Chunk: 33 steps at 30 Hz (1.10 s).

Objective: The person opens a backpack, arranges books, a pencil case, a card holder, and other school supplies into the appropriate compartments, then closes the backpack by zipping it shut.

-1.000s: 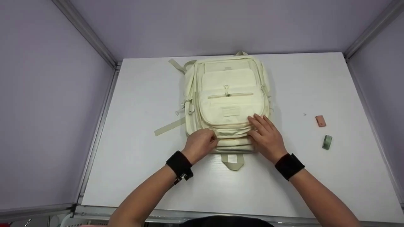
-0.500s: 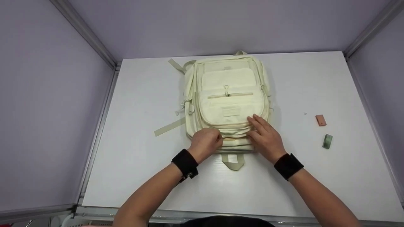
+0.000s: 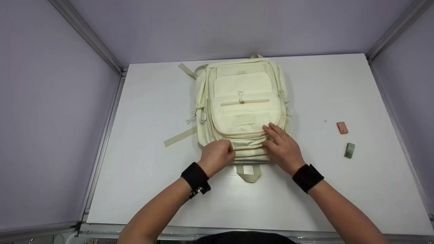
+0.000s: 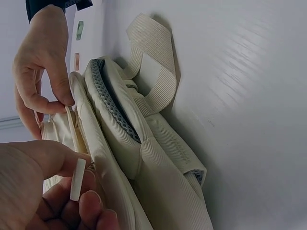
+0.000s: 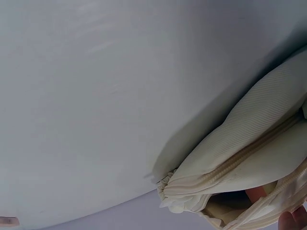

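Observation:
A cream backpack [image 3: 245, 115] lies front side up on the white table, its bottom towards me. At the lower left of its front, my left hand [image 3: 217, 154] pinches a pale zipper pull [image 4: 77, 179] between thumb and curled fingers. My right hand [image 3: 284, 149] is at the lower right of the bag, thumb and fingers pinching the fabric edge by the zipper [image 4: 81, 134]. In the right wrist view a pocket opening [image 5: 230, 201] gapes beside the right fingers [image 5: 292, 221].
A pink small block [image 3: 342, 127] and a green one [image 3: 349, 150] lie on the table [image 3: 379, 189] to the right. Loose straps [image 3: 179, 137] stick out left of the backpack, and a webbing loop [image 3: 249, 178] reaches towards me. Purple-grey walls [image 3: 217, 27] enclose the table.
My left hand slid a little right along the zipper, then slightly back left. The right hand stays at the same part of the bag. The head view has shifted slightly.

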### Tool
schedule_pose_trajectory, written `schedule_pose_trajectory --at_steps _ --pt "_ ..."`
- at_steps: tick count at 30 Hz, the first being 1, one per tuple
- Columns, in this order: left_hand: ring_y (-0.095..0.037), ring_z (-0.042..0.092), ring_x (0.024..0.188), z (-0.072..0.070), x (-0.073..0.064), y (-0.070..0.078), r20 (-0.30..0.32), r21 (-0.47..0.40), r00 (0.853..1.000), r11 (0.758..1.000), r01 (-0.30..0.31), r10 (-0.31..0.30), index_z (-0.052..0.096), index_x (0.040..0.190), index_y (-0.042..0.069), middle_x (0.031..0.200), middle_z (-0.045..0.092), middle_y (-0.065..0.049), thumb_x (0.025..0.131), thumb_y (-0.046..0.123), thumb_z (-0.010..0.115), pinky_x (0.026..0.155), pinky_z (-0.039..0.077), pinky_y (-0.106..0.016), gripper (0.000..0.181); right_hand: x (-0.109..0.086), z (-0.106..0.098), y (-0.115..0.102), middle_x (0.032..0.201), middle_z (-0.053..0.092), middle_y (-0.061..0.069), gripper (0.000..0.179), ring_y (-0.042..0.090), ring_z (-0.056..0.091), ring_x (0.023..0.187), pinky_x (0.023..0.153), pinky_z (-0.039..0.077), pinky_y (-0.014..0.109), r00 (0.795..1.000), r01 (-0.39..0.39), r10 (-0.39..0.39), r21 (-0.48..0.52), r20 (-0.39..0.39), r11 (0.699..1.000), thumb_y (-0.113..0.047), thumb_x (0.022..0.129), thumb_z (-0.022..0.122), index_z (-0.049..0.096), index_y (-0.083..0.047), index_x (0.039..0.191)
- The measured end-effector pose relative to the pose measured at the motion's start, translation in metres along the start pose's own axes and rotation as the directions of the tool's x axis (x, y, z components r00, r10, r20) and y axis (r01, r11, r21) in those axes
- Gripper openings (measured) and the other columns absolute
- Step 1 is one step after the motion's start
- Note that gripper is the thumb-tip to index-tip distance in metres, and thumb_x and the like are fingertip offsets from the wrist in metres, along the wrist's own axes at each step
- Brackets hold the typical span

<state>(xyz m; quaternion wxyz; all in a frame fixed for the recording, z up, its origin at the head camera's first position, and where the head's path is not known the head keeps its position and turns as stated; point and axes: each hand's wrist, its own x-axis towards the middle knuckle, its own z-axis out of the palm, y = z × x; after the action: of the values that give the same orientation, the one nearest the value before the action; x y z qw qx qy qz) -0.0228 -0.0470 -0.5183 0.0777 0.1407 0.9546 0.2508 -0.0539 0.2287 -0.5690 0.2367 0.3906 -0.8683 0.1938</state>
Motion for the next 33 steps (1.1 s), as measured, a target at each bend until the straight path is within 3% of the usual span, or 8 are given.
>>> schedule_pose_trajectory --at_steps 7,11,17,24,33 --pt "-0.011 0.058 0.063 -0.001 0.001 -0.001 0.005 -0.004 1.0 1.0 0.019 -0.019 0.074 0.081 0.013 0.073 0.066 0.006 0.091 0.013 0.07 0.059 0.049 -0.03 0.01 0.0 0.0 0.002 0.146 0.056 0.017 0.014 0.035 0.048 0.139 0.106 0.045 0.048 1.0 0.001 -0.001 0.021 -0.011 1.0 -0.011 0.101 0.06 0.072 -0.006 0.096" --pt "-0.011 0.058 0.062 -0.002 0.0 -0.002 0.003 0.001 1.0 1.0 0.003 -0.003 0.074 0.082 0.013 0.073 0.066 0.005 0.095 0.016 0.07 0.059 0.049 -0.03 0.014 0.0 -0.001 0.002 0.146 0.056 0.016 0.012 0.035 0.047 0.14 0.107 0.044 0.047 1.0 -0.002 0.002 0.019 -0.006 1.0 -0.011 0.099 0.061 0.072 -0.007 0.096" --pt "-0.011 0.052 0.057 0.0 0.0 0.001 0.012 0.008 1.0 1.0 0.008 -0.008 0.066 0.071 0.015 0.065 0.057 0.008 0.094 0.016 0.068 0.053 0.044 -0.029 0.023 -0.001 0.0 0.001 0.146 0.056 0.017 0.005 0.037 0.048 0.139 0.108 0.043 0.048 1.0 -0.003 0.003 0.039 -0.011 0.999 -0.006 0.095 0.067 0.072 -0.006 0.095" --pt "-0.009 0.047 0.052 0.005 0.01 0.021 0.04 0.011 0.999 1.0 -0.012 0.012 0.06 0.064 0.018 0.058 0.05 0.01 0.094 0.016 0.065 0.048 0.039 -0.028 0.03 -0.001 -0.001 -0.001 0.146 0.056 0.017 0.011 0.036 0.048 0.139 0.108 0.043 0.047 1.0 -0.021 0.021 0.04 -0.014 0.999 0.0 0.086 0.076 0.072 -0.006 0.094" --pt "-0.01 0.052 0.054 0.016 0.026 0.05 0.046 0.123 0.995 0.988 -0.094 0.089 0.066 0.069 0.016 0.063 0.055 0.007 0.094 0.017 0.066 0.049 0.044 -0.03 0.025 0.0 -0.003 -0.003 0.147 0.055 0.016 0.015 0.035 0.046 0.14 0.107 0.044 0.046 0.999 -0.04 0.04 0.055 0.012 0.998 0.0 0.084 0.079 0.071 -0.007 0.095"
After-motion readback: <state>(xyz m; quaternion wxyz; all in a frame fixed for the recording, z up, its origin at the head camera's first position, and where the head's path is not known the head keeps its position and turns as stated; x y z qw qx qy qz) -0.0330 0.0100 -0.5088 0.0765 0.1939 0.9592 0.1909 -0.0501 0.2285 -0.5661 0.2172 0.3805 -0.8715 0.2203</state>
